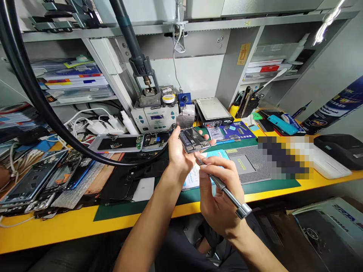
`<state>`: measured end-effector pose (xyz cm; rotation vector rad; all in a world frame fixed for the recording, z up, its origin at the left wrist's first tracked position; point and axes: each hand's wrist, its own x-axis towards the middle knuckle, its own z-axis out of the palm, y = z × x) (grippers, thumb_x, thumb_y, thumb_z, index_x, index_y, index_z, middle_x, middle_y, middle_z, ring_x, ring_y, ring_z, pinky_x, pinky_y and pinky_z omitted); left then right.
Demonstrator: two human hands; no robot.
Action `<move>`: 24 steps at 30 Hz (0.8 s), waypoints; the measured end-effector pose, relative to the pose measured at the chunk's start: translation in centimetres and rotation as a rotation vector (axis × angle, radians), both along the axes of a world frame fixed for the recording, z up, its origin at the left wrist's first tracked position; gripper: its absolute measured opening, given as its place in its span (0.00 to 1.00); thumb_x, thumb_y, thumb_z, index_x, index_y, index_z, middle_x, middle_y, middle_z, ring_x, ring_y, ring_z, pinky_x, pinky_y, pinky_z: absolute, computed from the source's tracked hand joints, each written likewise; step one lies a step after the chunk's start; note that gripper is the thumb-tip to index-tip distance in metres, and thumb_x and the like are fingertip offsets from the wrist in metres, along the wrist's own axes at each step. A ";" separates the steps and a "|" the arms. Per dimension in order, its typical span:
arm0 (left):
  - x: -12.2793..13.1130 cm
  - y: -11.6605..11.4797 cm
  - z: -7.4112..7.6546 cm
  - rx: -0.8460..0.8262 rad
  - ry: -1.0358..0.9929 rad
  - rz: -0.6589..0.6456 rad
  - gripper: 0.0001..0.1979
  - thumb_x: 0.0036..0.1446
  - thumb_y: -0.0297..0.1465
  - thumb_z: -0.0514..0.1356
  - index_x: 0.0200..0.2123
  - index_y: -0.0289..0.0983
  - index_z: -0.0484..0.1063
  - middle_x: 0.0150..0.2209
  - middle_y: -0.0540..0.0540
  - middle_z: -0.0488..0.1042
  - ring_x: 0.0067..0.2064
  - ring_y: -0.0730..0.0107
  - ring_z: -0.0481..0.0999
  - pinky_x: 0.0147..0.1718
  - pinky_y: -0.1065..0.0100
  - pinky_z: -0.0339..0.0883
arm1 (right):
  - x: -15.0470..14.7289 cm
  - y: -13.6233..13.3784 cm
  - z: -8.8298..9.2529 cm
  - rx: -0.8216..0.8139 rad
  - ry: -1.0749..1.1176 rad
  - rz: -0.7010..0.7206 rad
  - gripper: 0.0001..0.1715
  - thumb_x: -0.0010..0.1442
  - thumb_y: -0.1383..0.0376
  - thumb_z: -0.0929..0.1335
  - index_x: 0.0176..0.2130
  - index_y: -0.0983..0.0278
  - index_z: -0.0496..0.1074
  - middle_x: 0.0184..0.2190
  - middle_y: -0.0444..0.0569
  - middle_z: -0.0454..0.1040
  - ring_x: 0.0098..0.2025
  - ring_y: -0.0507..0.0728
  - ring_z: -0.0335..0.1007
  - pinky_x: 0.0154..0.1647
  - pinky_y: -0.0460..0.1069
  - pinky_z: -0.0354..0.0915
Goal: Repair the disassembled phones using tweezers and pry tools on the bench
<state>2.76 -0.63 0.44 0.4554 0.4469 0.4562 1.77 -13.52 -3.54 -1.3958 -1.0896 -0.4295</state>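
An opened phone (194, 139) with its battery and inner parts showing is gripped in my left hand (180, 149), held above the bench. My right hand (221, 189) is closed around a metal screwdriver (224, 189) with a knurled shaft and a wide round end cap. The screwdriver's tip points at the lower edge of the phone; whether it touches is too small to tell. Beneath both hands, a light blue and white packet (194, 177) lies on the green mat (170, 200), and a perforated metal plate (249, 166) lies to its right.
A thick black hose (56, 121) arcs across the left side. Dismantled phones (28, 177) are piled at left. Behind the hands stand a soldering station (154, 117) and a flat heating plate (214, 109). A dark blue spray can (334, 105) and black case (343, 151) stand at right.
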 end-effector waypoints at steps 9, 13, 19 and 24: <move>0.1 0.0 -0.2 0.018 -0.023 -0.008 0.26 0.67 0.45 0.48 0.28 0.33 0.72 0.30 0.39 0.77 0.39 0.54 0.81 0.48 0.47 0.76 | -0.2 -0.6 0.5 -0.043 -0.010 -0.010 0.18 0.60 0.81 0.67 0.46 0.65 0.70 0.44 0.53 0.72 0.50 0.55 0.72 0.53 0.52 0.72; 0.1 -0.1 -0.1 -0.028 -0.008 0.040 0.23 0.67 0.43 0.49 0.29 0.33 0.73 0.26 0.43 0.74 0.28 0.61 0.77 0.46 0.43 0.75 | -0.3 -1.0 0.1 -0.061 -0.043 -0.036 0.19 0.60 0.82 0.66 0.47 0.65 0.70 0.46 0.53 0.73 0.52 0.55 0.71 0.54 0.52 0.72; 0.0 -0.2 -0.2 -0.039 -0.058 0.003 0.25 0.67 0.45 0.49 0.31 0.32 0.75 0.28 0.42 0.76 0.28 0.61 0.77 0.43 0.43 0.76 | -1.1 -1.5 -0.4 -0.046 -0.037 -0.029 0.20 0.60 0.83 0.66 0.49 0.66 0.70 0.46 0.55 0.72 0.52 0.56 0.71 0.53 0.51 0.72; -0.1 0.5 -0.4 0.015 -0.065 0.039 0.25 0.68 0.42 0.47 0.31 0.31 0.74 0.29 0.39 0.77 0.30 0.59 0.79 0.38 0.48 0.78 | -1.1 -1.9 -0.8 -0.010 0.023 -0.030 0.20 0.61 0.82 0.66 0.49 0.64 0.70 0.45 0.53 0.73 0.52 0.57 0.73 0.52 0.53 0.73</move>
